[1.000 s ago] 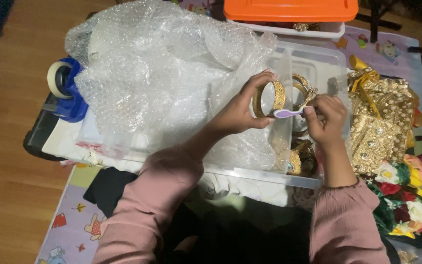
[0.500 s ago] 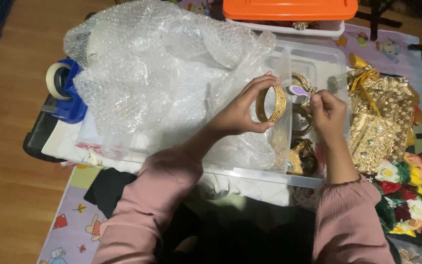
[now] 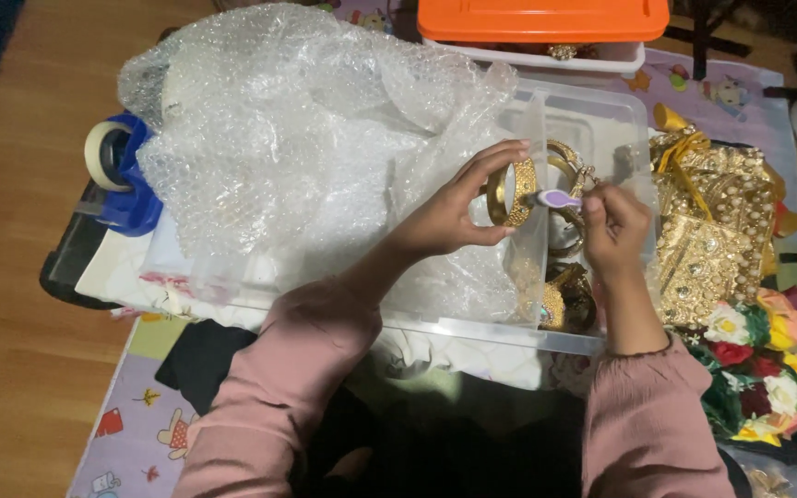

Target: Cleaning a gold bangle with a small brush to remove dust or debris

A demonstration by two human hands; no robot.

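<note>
Above clear plastic bin [image 3: 601,111]: left hand [image 3: 449,217] pinching gold ring-shaped bangle [image 3: 512,192] upright; right hand [image 3: 615,226] at 3 o'clock, nearer, clamped on small lilac-tipped tool [image 3: 557,197] touching bangle rim; crumpled bubble wrap [image 3: 297,138] at 9 o'clock.

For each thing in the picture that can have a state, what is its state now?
left hand: pinching a gold bangle
right hand: gripping a small purple brush, tip at the bangle
clear plastic bin: open, more gold jewellery inside
orange-lidded box: closed
bubble wrap: crumpled, spread over the bin
</note>
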